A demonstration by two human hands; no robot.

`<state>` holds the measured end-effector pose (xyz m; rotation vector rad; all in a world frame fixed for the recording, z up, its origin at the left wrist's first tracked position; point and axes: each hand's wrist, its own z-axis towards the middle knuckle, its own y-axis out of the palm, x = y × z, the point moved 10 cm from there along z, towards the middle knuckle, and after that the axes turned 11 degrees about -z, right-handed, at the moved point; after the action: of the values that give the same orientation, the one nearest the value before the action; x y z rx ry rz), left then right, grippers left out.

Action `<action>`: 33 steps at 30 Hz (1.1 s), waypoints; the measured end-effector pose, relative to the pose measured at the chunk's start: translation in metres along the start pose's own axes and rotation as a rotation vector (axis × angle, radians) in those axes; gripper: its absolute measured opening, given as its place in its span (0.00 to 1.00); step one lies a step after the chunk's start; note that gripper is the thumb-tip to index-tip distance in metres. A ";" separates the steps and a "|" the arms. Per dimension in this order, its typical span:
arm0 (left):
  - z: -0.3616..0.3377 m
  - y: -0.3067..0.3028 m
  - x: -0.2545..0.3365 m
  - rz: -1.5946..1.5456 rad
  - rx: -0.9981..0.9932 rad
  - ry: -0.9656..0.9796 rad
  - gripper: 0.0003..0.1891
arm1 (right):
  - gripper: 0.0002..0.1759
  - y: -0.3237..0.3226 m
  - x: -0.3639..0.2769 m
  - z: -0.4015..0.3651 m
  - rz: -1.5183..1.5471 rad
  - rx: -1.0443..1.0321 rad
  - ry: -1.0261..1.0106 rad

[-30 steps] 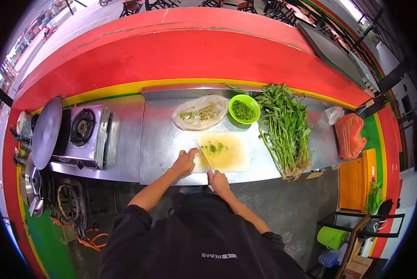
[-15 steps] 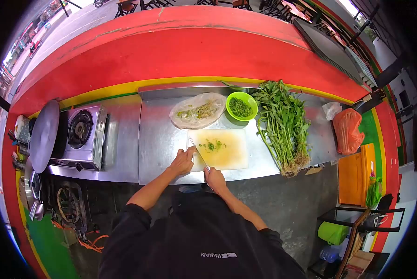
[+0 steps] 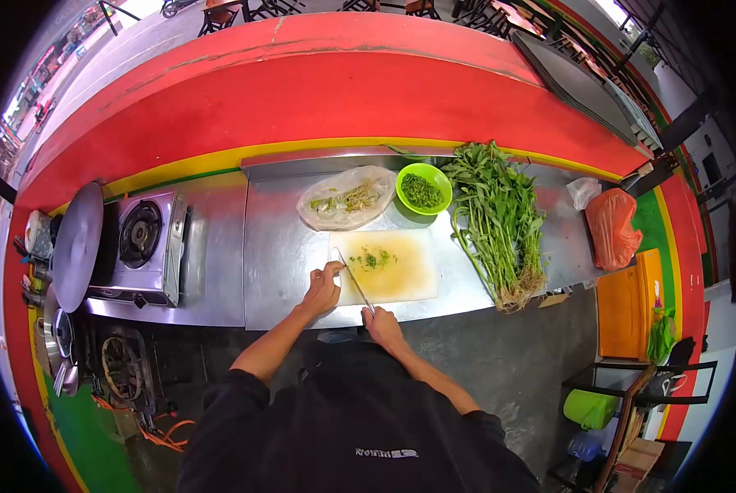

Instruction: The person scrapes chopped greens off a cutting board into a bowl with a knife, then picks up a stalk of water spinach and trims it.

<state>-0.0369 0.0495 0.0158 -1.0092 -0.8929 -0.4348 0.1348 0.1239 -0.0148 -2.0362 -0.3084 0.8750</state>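
My right hand (image 3: 383, 326) is closed round the handle of a knife (image 3: 356, 283), its blade slanting up and left over the white cutting board (image 3: 417, 283). My left hand (image 3: 324, 286) is at the board's left edge beside the blade, fingers bent together; whatever they pinch is too small to make out. Chopped greens (image 3: 373, 259) lie on the board right of the blade. Behind the board are a clear plastic bag (image 3: 323, 215) with stems in it and a green bowl (image 3: 442, 182) of chopped greens.
A large bunch of leafy greens (image 3: 499, 222) with roots lies right of the board. Farther right sits a red plastic bag (image 3: 611, 230). On the left stand a gas stove (image 3: 171, 238) and a round metal lid (image 3: 78, 246). A red wall (image 3: 343, 94) runs behind the counter.
The knife's blade has shifted slightly, and my right hand is a little farther right and lower. My left hand's fingers have moved slightly. The view has shifted a little.
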 end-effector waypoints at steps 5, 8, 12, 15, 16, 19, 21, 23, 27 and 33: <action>0.000 0.001 0.011 0.047 -0.052 -0.030 0.31 | 0.29 0.001 -0.002 0.001 -0.018 0.023 -0.024; 0.002 0.002 0.009 0.070 -0.065 -0.047 0.32 | 0.29 -0.003 -0.005 0.000 -0.009 0.027 -0.030; 0.002 0.003 0.010 0.095 -0.063 -0.009 0.32 | 0.29 -0.001 -0.004 0.003 -0.004 0.018 -0.030; 0.002 0.000 0.015 0.102 -0.051 0.018 0.32 | 0.30 0.000 -0.004 0.006 -0.021 0.004 -0.017; 0.001 0.003 0.013 0.107 -0.067 0.005 0.32 | 0.30 -0.001 -0.004 0.008 -0.052 0.008 -0.004; 0.000 0.004 0.013 0.079 -0.078 -0.007 0.32 | 0.30 -0.007 -0.009 0.010 -0.090 0.008 0.000; 0.000 0.003 0.016 0.110 -0.063 0.015 0.32 | 0.30 -0.007 -0.014 0.013 -0.082 0.007 -0.025; -0.001 0.005 0.015 0.113 -0.050 0.015 0.32 | 0.30 -0.007 -0.010 0.014 -0.058 0.028 -0.021; -0.004 0.008 0.021 0.114 -0.083 -0.033 0.33 | 0.30 -0.017 0.004 0.014 -0.018 0.060 0.033; -0.003 0.025 0.023 0.138 -0.081 -0.009 0.35 | 0.30 -0.032 0.010 0.007 0.052 0.064 0.061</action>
<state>-0.0052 0.0611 0.0205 -1.1404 -0.8131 -0.3518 0.1408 0.1525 0.0036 -2.0152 -0.1922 0.8417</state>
